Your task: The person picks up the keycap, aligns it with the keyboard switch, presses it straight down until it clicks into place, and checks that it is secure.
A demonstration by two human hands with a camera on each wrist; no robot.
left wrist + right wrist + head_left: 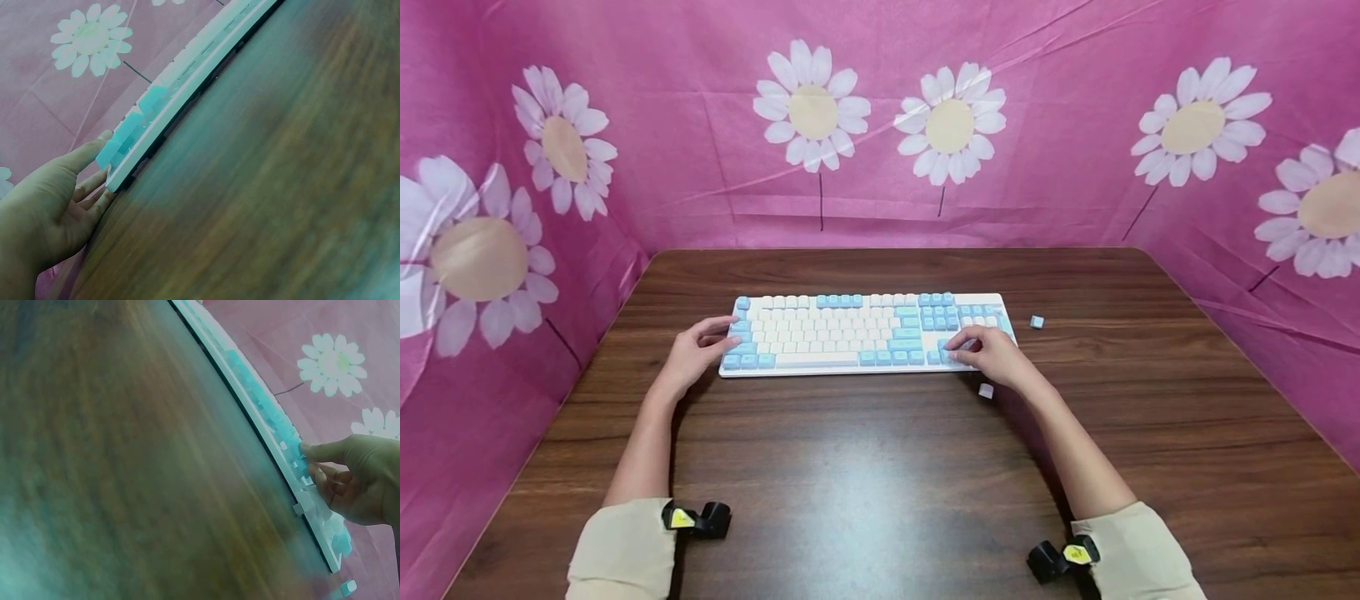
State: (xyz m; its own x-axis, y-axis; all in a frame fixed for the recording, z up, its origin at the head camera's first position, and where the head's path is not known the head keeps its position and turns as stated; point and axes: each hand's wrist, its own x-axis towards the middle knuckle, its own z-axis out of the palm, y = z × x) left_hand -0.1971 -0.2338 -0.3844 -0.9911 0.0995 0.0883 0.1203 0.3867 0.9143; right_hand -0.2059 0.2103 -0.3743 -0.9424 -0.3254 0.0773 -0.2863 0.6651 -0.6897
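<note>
A white and light-blue keyboard [817, 359] lies flat on the wooden table. My left hand [694, 353] holds its left end. In the left wrist view, the left thumb rests by the blue keys [128, 129] and the other fingers touch the end of the case. My right hand [996, 354] is over the right part of the keyboard. Its thumb and forefinger pinch a blue keycap [944, 349] in the arrow-key area; the fingers partly cover it. The keys under the right palm are hidden.
A loose white keycap [987, 391] lies in front of the keyboard, below the right hand. Beyond the keyboard's right end lies a loose blue keycap [1037, 322]. The brown table [850, 475] meets a pink flowered cloth [880, 208] at its back and sides.
</note>
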